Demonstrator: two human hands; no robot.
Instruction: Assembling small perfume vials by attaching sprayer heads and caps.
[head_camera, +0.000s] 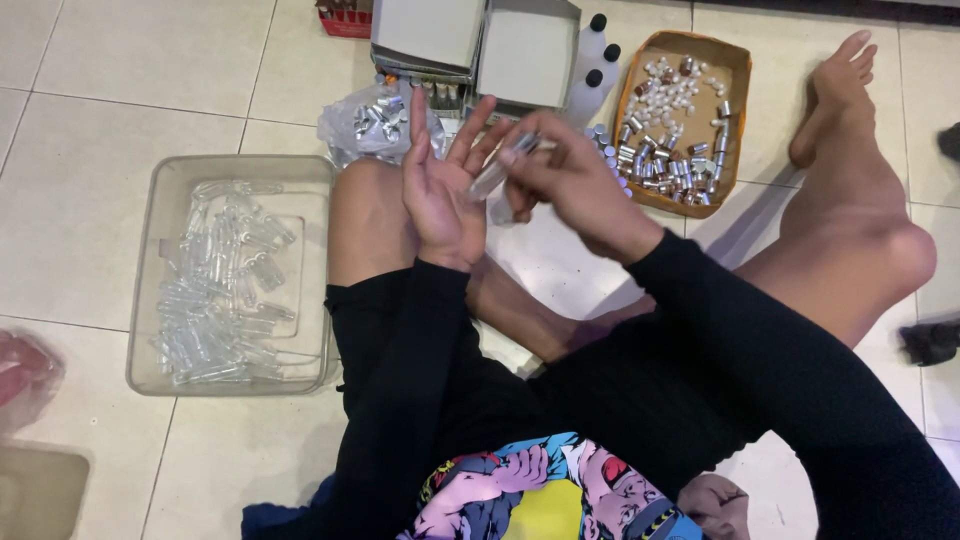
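I sit on a tiled floor with my legs spread. My right hand (572, 178) grips a small clear glass vial (497, 168) and holds it slanted against the fingers of my left hand (441, 188). That left hand is raised with the palm up and the fingers spread, and nothing lies in it. Both arms wear black sleeves.
A clear plastic tub (148, 290) with several glass vials stands at my left. A brown cardboard tray (737, 110) of silver caps and white balls lies at the upper right. Grey boxes (478, 42), white bottles (592, 62) and a plastic bag of caps (372, 118) lie ahead.
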